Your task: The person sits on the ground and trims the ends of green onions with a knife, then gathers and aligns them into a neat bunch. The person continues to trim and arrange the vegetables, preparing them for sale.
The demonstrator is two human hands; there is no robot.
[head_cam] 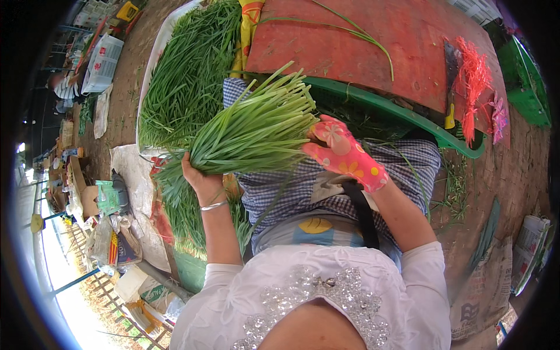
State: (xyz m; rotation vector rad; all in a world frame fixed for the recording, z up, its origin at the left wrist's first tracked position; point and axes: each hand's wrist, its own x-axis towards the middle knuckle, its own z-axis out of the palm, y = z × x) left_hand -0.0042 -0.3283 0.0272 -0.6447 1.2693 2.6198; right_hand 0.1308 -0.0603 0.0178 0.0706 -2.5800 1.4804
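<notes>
A thick bunch of garlic chives (258, 127) lies slanted above my lap, pale stem ends to the upper right. My bare left hand (199, 175), with a silver bangle at the wrist, grips its leafy end from below. My right hand (337, 148) wears a pink flowered glove and is at the stem ends, thumb and fingers curled. Whether it pinches a stem is hidden. More chives (192, 74) fill a white crate (146, 96) at the upper left. Another pile of chives (188, 223) lies beneath my left forearm.
Ahead is a red board (332, 52) with loose chive leaves (367, 37), a yellow-handled knife (450, 100) and red plastic strings (472, 83). A green basket rim (393, 109) shows below it. A green crate (525, 83) stands right; a person (65, 87) is far left.
</notes>
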